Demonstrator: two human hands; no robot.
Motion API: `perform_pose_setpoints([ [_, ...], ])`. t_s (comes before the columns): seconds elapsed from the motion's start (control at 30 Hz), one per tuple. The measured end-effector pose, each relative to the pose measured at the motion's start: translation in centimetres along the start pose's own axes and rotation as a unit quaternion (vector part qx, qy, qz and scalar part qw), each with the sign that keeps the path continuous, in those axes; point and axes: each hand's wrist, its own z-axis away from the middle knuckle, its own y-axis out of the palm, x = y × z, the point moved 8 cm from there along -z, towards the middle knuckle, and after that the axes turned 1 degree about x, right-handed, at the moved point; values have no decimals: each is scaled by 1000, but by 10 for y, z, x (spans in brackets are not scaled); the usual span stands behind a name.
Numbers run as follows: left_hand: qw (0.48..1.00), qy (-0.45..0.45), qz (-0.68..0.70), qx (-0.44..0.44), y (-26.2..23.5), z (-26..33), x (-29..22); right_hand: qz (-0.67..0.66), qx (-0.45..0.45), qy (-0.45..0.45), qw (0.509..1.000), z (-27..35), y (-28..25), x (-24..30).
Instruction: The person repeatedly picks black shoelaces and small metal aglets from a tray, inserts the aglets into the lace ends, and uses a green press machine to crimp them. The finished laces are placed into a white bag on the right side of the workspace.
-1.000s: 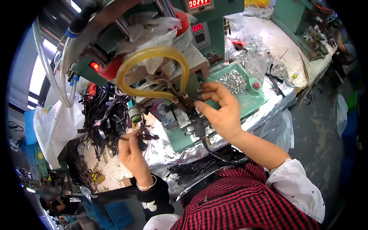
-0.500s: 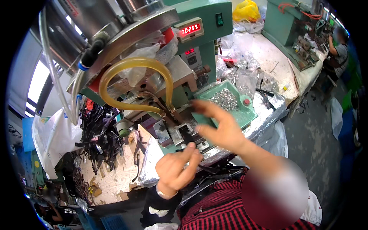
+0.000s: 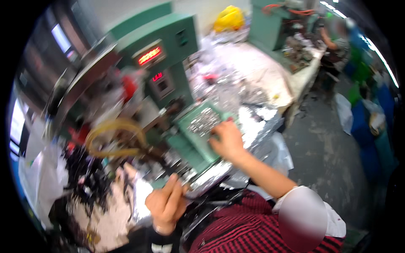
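My left hand point(image 3: 168, 204) is closed at the front of the machine's small metal fixture point(image 3: 182, 168). Its thumb and index finger pinch the end of a black strap point(image 3: 169, 170), most of which is blurred or hidden. To the right, my right hand point(image 3: 228, 141) reaches into a green tray point(image 3: 198, 148). Its curled fingertips touch the near edge of a heap of small shiny metal pieces point(image 3: 203, 121). Whatever lies between those fingers is too small to make out.
A green machine point(image 3: 171, 40) with red digital displays stands ahead, a looped yellow hose point(image 3: 90, 141) hanging from it. Black straps point(image 3: 86, 179) are piled at left. Plastic bags point(image 3: 228, 92) lie behind the tray. Another person point(image 3: 335, 46) sits at the far right.
My right hand has moved from above the fixture into the tray of metal pieces. My left hand stays closed by the fixture. The whole view has swung to the right and blurred.
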Motion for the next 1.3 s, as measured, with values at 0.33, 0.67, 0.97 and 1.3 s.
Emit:
perform_pose_setpoints([
  [0.33, 967, -152, -194, -64, -67, 24, 51, -124, -52, -3, 991, 7, -8, -5],
  [0.67, 882, -407, -217, 95, -99, 235, 269, -259, 33, 97, 960, -20, 12, 8],
  [0.97, 799, -542, -215, 144, -80, 246, 199, -280, -33, 74, 957, 28, -27, -9],
  [1.3, 795, -560, -90, 215, -94, 233, 205, -473, 17, 8, 881, -15, 0, 112],
])
